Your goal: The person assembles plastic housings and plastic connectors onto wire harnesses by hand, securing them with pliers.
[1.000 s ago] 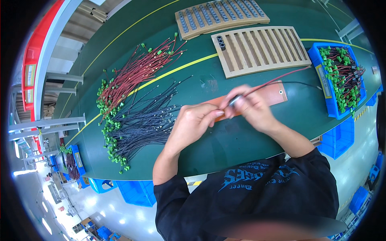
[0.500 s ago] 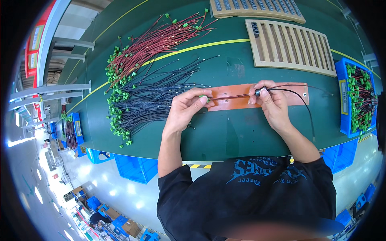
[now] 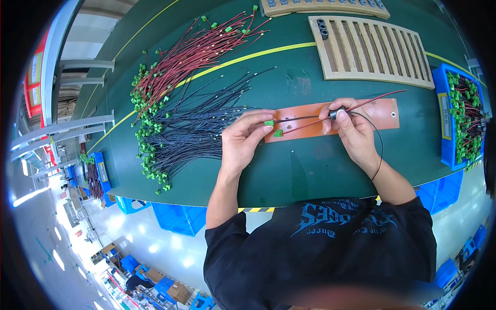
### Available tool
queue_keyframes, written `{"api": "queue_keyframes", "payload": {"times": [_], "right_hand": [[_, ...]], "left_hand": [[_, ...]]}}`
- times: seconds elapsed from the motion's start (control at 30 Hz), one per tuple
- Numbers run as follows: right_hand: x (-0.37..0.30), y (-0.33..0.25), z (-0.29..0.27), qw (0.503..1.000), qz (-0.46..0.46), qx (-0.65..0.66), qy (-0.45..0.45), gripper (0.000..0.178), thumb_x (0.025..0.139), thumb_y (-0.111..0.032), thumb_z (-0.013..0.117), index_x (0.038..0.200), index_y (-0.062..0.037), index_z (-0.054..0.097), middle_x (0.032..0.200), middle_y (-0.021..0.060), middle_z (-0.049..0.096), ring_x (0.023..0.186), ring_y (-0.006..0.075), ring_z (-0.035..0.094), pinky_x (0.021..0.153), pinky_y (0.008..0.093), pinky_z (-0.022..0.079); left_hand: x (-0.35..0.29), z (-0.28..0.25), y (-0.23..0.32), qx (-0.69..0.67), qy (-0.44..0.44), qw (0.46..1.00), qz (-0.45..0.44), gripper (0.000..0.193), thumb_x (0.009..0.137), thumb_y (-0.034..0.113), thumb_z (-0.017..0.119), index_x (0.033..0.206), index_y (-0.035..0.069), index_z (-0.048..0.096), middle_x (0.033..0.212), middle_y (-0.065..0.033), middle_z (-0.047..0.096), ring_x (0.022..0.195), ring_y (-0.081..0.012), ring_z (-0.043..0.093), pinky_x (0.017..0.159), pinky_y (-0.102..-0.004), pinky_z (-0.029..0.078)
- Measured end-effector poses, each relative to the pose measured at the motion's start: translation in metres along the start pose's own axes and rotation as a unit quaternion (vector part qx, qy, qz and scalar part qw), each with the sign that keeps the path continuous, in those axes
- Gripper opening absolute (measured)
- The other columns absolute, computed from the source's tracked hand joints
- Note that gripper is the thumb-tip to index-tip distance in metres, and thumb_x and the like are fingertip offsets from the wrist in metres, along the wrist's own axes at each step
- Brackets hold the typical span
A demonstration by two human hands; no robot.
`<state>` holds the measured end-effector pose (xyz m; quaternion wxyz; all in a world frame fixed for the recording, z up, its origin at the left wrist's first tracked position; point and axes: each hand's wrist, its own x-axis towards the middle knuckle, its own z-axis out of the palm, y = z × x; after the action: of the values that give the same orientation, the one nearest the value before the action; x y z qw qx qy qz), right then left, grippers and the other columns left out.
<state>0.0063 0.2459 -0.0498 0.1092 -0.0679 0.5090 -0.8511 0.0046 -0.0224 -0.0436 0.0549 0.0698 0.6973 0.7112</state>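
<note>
Black wire (image 3: pixel 302 119) runs from the left hand (image 3: pixel 240 142), thumb and forefinger pinching its green tag (image 3: pixel 268 123), to the dark ring (image 3: pixel 334 114), toward three o'clock. The right hand (image 3: pixel 354 132) holds that ring, thumb and fingers closed round it. The red wire (image 3: pixel 380 97) meets the ring too — fingers hide whether both go through — and its second tag (image 3: pixel 278 133) sits, seemingly unheld, between four and five o'clock from the first. Best, I judge: ring steady, black wire straight and in line with it, grip light, tags brought level. Under them lies an orange strip (image 3: pixel 382 114). Farther off: black pile (image 3: pixel 191 142) at nine o'clock from the left hand, red pile (image 3: pixel 191 67) at eleven — slotted tray (image 3: pixel 324 57) at twelve from the right.
</note>
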Motion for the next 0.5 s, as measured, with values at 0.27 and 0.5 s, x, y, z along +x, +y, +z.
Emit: {"api": "queue_keyframes", "payload": {"times": [0.27,0.5], "right_hand": [[0.001,-0.002,-0.002,1.0,-0.008,-0.02,0.01,0.022,0.108,-0.02,0.047,0.121,-0.0034,0.051,0.11,0.0149,0.061,0.086,0.0147,0.057,0.081,0.0309,0.05],[0.003,-0.001,0.001,0.999,-0.03,-0.007,0.011,0.02,0.106,-0.017,0.051,0.118,-0.0016,0.057,0.106,0.0134,0.067,0.085,0.0128,0.06,0.08,0.028,0.052]], "left_hand": [[0.0,0.013,-0.009,0.034,0.053,0.998,0.01,0.013,0.093,-0.005,0.065,0.104,-0.005,0.072,0.101,-0.0145,0.069,0.074,-0.0146,0.068,0.068,-0.0251,0.057],[0.003,0.03,0.001,0.053,0.089,0.99,-0.098,0.018,0.099,0.01,0.064,0.103,-0.005,0.073,0.076,-0.0074,0.067,0.063,-0.0102,0.063,0.056,-0.0231,0.051]]}}
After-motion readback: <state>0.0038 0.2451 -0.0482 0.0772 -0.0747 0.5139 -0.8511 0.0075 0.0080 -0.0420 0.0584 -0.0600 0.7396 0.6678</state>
